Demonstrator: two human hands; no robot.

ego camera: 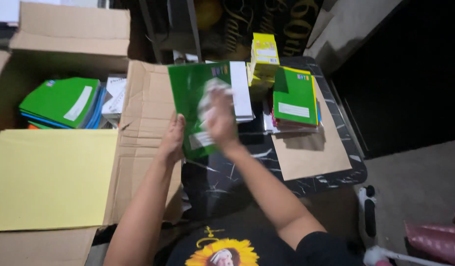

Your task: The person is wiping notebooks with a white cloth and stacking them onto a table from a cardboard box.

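Note:
My left hand (174,138) holds a green notebook (192,93) by its lower left edge, tilted up over the black marble table (336,177). On the notebook's cover, my right hand (218,118) presses a crumpled white cloth (211,93); the hand is blurred. Behind the notebook lies a white stack of books (241,91). To the right, another green notebook (295,96) tops a pile of books in clear plastic.
A large cardboard box (144,123) at left holds a stack of green and blue notebooks (62,103) and a yellow sheet (50,177). Yellow boxes (263,51) stand at the table's back. A brown paper sheet (311,155) lies on the table.

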